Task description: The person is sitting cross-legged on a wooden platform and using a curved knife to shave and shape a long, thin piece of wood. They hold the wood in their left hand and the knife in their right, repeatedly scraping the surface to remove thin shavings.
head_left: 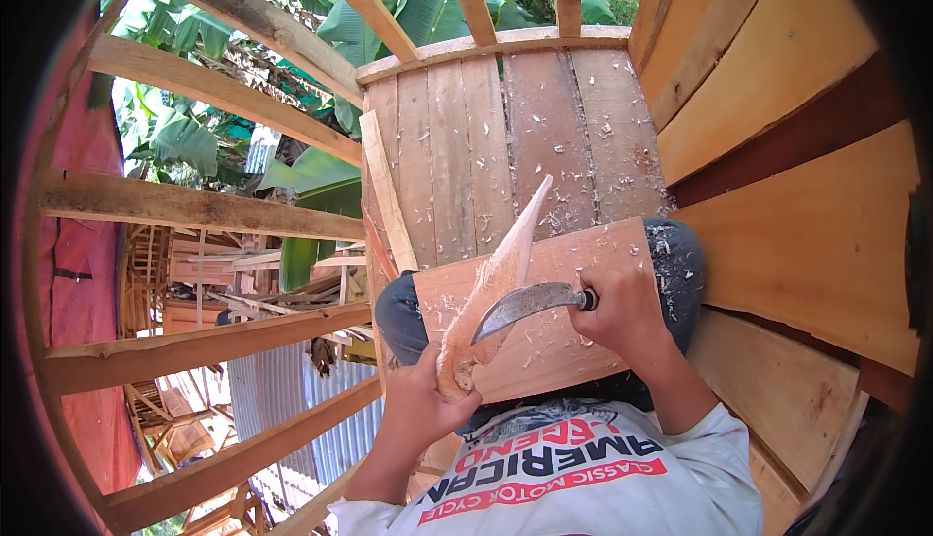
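A long carved piece of pale wood [499, 278], pointed at its far end, slants up and away over a flat board on my lap. My left hand [431, 392] is closed round its thick, knobby near end. In my right hand [622, 311] is the dark handle of a knife with a curved metal blade [530, 303]; the fist is wrapped round it. The blade points left and its tip lies against the wood, just above my left hand. The lap board [573, 356] rests across my legs, with wood shavings scattered on it.
Beyond the board is a plank floor [447, 162] strewn with shavings. A loose wooden strip [387, 191] lies along its left side. Spaced wooden rails [194, 204] stand at the left, with banana leaves [418, 11] and corrugated metal sheets [272, 410] outside. A plank wall [807, 225] rises close on the right.
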A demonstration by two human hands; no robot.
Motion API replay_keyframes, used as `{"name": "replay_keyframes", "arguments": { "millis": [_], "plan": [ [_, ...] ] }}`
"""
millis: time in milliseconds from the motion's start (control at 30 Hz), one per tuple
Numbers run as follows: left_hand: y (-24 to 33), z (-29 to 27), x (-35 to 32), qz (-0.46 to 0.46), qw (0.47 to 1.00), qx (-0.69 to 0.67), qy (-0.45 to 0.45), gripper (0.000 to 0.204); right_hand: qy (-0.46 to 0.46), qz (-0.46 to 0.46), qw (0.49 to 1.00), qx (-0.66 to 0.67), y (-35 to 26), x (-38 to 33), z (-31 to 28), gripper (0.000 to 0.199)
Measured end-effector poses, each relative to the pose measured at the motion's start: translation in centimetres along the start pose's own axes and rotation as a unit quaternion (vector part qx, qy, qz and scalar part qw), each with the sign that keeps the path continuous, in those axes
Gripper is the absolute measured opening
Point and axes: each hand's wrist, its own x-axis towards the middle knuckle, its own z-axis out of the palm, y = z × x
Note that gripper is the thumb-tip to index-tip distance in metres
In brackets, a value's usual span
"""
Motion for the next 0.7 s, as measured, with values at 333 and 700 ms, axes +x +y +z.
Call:
{"name": "replay_keyframes", "arguments": {
  "millis": [333,700],
  "plan": [
    [0.4,1.3,-2.0,0.030,0.999,-0.005,-0.025,0.055,0.170,0.130,0.976,-0.033,5.9,2.8,-3.8,0.020],
    [0.4,1.5,-0.3,0.055,0.993,-0.102,0.001,0.048,0.058,0.046,0.996,0.052,1.8,0.0,-3.8,0.021]
  ]
}}
